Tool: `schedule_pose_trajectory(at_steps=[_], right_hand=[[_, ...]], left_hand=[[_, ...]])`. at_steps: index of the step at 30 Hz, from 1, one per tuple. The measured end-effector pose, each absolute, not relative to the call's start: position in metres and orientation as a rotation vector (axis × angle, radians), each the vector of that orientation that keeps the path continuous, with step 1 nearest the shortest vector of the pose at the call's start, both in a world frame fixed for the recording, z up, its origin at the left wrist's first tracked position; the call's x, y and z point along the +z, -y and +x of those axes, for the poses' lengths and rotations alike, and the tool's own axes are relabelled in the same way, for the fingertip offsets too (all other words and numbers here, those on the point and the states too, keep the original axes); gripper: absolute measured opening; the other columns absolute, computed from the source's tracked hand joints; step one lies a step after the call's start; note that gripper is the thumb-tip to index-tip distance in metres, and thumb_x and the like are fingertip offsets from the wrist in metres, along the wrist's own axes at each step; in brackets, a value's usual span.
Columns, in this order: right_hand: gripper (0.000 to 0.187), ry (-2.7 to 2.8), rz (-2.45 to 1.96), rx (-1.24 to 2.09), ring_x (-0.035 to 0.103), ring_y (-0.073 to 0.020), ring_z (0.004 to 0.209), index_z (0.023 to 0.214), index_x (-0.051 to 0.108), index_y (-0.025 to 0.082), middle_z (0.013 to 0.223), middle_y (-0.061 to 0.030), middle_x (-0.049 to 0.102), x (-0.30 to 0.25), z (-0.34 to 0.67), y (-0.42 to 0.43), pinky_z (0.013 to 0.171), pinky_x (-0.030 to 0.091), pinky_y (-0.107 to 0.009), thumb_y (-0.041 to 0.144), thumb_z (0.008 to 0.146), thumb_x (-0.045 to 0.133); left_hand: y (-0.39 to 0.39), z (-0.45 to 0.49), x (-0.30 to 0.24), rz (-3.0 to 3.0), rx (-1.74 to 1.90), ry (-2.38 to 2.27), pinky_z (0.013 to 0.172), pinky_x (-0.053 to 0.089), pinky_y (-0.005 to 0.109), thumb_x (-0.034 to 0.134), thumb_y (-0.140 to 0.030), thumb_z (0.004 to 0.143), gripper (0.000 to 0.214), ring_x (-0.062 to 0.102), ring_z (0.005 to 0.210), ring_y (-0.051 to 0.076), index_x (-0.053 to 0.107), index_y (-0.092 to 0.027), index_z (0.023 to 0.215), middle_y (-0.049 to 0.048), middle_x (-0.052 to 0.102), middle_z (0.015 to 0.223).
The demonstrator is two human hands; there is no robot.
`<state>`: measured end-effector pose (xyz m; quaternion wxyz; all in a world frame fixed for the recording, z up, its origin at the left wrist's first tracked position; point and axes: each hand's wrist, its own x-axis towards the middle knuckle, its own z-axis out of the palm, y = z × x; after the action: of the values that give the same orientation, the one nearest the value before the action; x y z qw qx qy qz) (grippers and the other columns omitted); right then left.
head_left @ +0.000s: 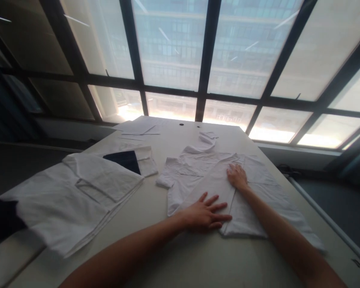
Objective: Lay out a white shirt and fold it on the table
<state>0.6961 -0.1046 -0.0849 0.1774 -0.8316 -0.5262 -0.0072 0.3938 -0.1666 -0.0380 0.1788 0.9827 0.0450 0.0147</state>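
A white shirt (198, 172) lies spread on the pale table (174, 260), partly folded over itself. My left hand (207, 214) lies flat with its fingers spread on the shirt's near lower edge. Farther up, my right hand (237, 176) presses flat on the middle of the shirt, fingers stretched out. Neither hand holds anything.
A stack of folded white garments (78, 196) lies at the left, with a dark flat item (124, 160) and a small folded white cloth (145, 160) behind it. Sheets of paper (141, 128) lie at the far left corner. Large windows stand beyond the table's far edge.
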Motion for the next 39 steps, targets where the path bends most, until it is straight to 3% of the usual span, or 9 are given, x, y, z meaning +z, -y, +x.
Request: schedule_pose_trajectory(at_steps=[7, 13, 19, 22, 25, 28, 32, 39], right_hand=[[0.065, 1.314, -2.53, -0.036, 0.028, -0.0356, 0.148, 0.157, 0.037, 0.019, 0.159, -0.0179, 0.037, -0.078, 0.693, 0.103, 0.118, 0.02, -0.053, 0.048, 0.099, 0.037], [0.063, 1.402, -2.633, -0.011, 0.027, -0.0323, 0.149, 0.158, 0.034, 0.022, 0.163, -0.0157, 0.03, -0.069, 0.691, 0.107, 0.119, 0.019, -0.049, 0.051, 0.102, 0.029], [0.06, 1.42, -2.612, -0.101, 0.031, -0.0322, 0.148, 0.157, 0.037, 0.022, 0.162, -0.016, 0.034, -0.073, 0.689, 0.115, 0.117, 0.022, -0.046, 0.047, 0.103, 0.029], [0.059, 1.418, -2.619, -0.106, 0.032, -0.0313, 0.147, 0.156, 0.038, 0.023, 0.161, -0.0154, 0.035, -0.076, 0.689, 0.116, 0.117, 0.022, -0.046, 0.046, 0.103, 0.03], [0.059, 1.426, -2.611, -0.121, 0.032, -0.0316, 0.147, 0.156, 0.04, 0.022, 0.161, -0.0162, 0.036, -0.077, 0.689, 0.116, 0.117, 0.022, -0.046, 0.046, 0.103, 0.031], [0.059, 1.432, -2.593, -0.139, 0.032, -0.0319, 0.147, 0.155, 0.041, 0.021, 0.161, -0.0167, 0.036, -0.076, 0.689, 0.116, 0.117, 0.023, -0.046, 0.045, 0.102, 0.032], [0.058, 1.418, -2.585, -0.096, 0.033, -0.0311, 0.147, 0.155, 0.041, 0.022, 0.161, -0.0155, 0.036, -0.075, 0.691, 0.116, 0.117, 0.024, -0.045, 0.045, 0.102, 0.033], [0.057, 1.436, -2.537, -0.089, 0.034, -0.0309, 0.147, 0.151, 0.045, 0.02, 0.159, -0.0146, 0.039, -0.079, 0.697, 0.114, 0.117, 0.025, -0.045, 0.044, 0.101, 0.036]], left_hand=[[0.166, 0.394, -0.031, 2.806, -0.01, -0.083, 0.119, 0.004, 0.068, 0.028, -0.052, 0.107, 0.05, 0.009, 0.155, 0.034, 0.033, -0.043, 0.156, -0.0003, 0.023, 0.167], [0.173, 0.393, -0.03, 2.816, -0.064, -0.106, 0.12, 0.002, 0.066, 0.025, -0.052, 0.107, 0.053, 0.006, 0.155, 0.033, 0.028, -0.039, 0.159, 0.0004, 0.019, 0.168], [0.176, 0.388, -0.024, 2.654, -0.085, 0.008, 0.121, -0.001, 0.063, 0.045, -0.057, 0.101, 0.063, 0.005, 0.156, 0.032, 0.032, -0.033, 0.158, 0.0035, 0.022, 0.167], [0.161, 0.391, -0.012, 2.522, -0.087, 0.008, 0.124, 0.017, 0.05, 0.045, -0.054, 0.102, 0.059, 0.027, 0.152, 0.027, 0.04, -0.029, 0.155, 0.0043, 0.04, 0.16], [0.131, 0.407, -0.003, 2.564, 0.144, -0.257, 0.118, 0.033, 0.037, 0.042, -0.048, 0.104, 0.054, 0.046, 0.141, 0.022, 0.045, -0.023, 0.152, 0.0075, 0.051, 0.152], [0.093, 0.432, -0.008, 2.687, 0.362, -0.729, 0.121, 0.027, 0.045, 0.037, -0.042, 0.105, 0.053, 0.036, 0.147, 0.025, 0.044, -0.019, 0.151, 0.0113, 0.046, 0.156], [0.05, 0.447, -0.031, 2.71, 0.135, -1.117, 0.12, 0.019, 0.062, 0.031, -0.048, 0.104, 0.06, 0.022, 0.153, 0.033, 0.032, -0.019, 0.157, 0.0128, 0.028, 0.165], [0.018, 0.416, -0.055, 2.871, 0.043, -1.105, 0.122, 0.014, 0.059, 0.021, -0.055, 0.104, 0.064, 0.016, 0.155, 0.03, 0.029, -0.024, 0.16, 0.0054, 0.022, 0.167]])
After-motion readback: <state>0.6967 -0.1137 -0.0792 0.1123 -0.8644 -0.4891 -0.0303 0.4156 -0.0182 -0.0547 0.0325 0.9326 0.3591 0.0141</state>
